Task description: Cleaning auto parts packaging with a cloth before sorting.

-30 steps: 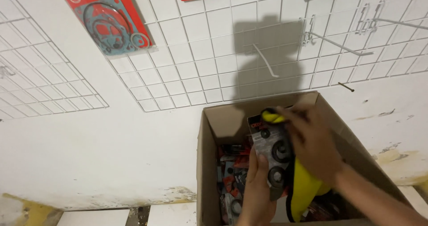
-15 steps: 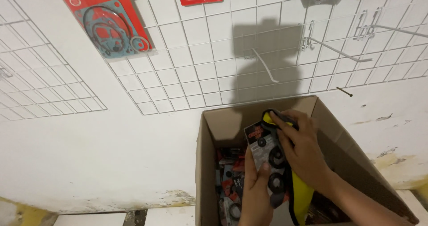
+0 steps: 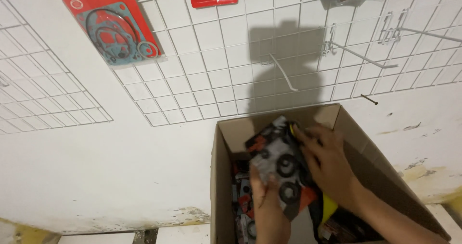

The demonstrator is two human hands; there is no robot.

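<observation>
Cardboard box (image 3: 224, 176) stands before the wall, below the wire grid (image 3: 240, 56). Inside it, packets (image 3: 243, 203); above them, one packet (image 3: 279, 162) between left hand (image 3: 267, 210) and right hand (image 3: 329, 164).

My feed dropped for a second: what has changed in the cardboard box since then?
Both hands, left hand and right hand, have lifted the grey carded pack of black ring seals higher, tilting it left. Both still grip it. The open brown cardboard box and white wire wall grid are unchanged.
</observation>
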